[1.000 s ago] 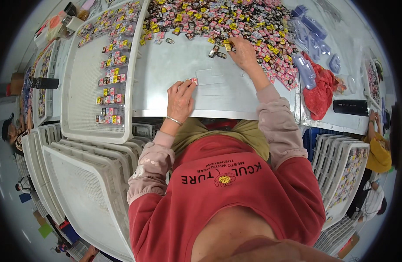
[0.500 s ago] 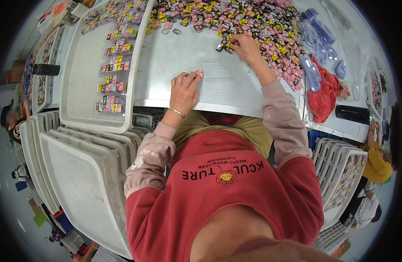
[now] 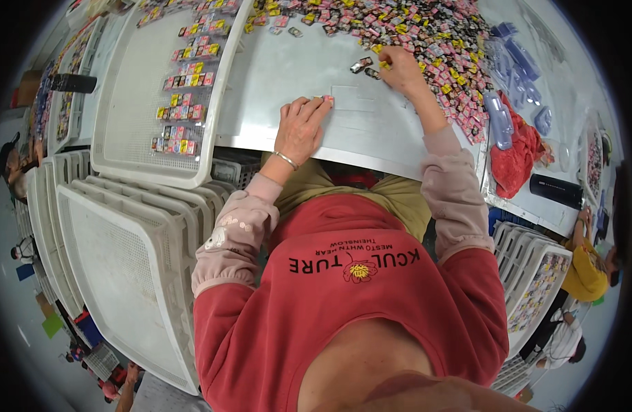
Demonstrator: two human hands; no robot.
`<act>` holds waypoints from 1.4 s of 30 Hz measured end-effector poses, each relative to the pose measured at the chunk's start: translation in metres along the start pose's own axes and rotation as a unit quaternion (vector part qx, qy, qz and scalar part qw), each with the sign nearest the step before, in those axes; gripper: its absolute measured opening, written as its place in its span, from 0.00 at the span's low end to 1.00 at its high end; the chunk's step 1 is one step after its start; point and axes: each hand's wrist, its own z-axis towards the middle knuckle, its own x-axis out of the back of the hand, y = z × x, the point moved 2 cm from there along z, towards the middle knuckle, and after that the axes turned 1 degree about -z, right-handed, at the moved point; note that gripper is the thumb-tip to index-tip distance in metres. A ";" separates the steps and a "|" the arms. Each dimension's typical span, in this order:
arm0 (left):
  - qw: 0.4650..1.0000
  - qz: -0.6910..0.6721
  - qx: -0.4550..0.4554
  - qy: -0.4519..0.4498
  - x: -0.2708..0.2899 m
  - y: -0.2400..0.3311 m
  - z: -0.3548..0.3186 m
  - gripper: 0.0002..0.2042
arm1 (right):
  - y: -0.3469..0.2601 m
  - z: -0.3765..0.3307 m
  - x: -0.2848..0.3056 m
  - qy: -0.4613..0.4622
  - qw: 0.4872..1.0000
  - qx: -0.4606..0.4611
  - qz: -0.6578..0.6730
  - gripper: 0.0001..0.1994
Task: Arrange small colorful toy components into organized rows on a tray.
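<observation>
My left hand (image 3: 301, 127) rests on the grey table (image 3: 288, 75), its fingertips pinching a small pink piece (image 3: 327, 100). My right hand (image 3: 400, 69) reaches forward to the near edge of a big heap of small colourful pieces (image 3: 412, 27) and closes on a small yellow piece (image 3: 383, 65). Two dark loose pieces (image 3: 365, 67) lie just left of that hand. On my left wrist sits a thin bracelet.
A white mesh tray (image 3: 134, 147) at the left holds rows of sorted pieces (image 3: 182, 103). Stacked white trays (image 3: 117, 254) stand at lower left, more at lower right. A red cloth (image 3: 518, 154), clear bags (image 3: 512, 75) and a dark cylinder (image 3: 556, 191) lie right. Other people are at both edges.
The view has shifted, so the table sits lower in frame. My right hand stays at the heap's edge; my left hand stays on the table with the pink piece.
</observation>
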 end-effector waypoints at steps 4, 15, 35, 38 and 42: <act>1.000 0.015 0.000 -0.019 0.001 0.001 0.000 0.25 | -0.029 -0.026 -0.012 -0.016 0.948 -0.094 0.303 0.08; 0.999 -0.025 -0.029 0.010 -0.006 -0.006 -0.001 0.22 | -0.083 -0.052 -0.048 -0.036 0.953 -0.115 0.278 0.06; 0.999 0.017 -0.030 0.039 -0.003 -0.001 0.000 0.17 | -0.086 -0.061 -0.046 -0.016 0.985 0.014 0.172 0.06; 0.999 0.019 -0.030 0.033 -0.004 -0.002 0.001 0.15 | -0.084 -0.062 -0.044 -0.034 0.986 0.053 0.155 0.06; 0.999 0.008 -0.023 0.026 -0.007 -0.004 -0.001 0.14 | -0.083 -0.058 -0.041 -0.032 0.988 0.074 0.128 0.06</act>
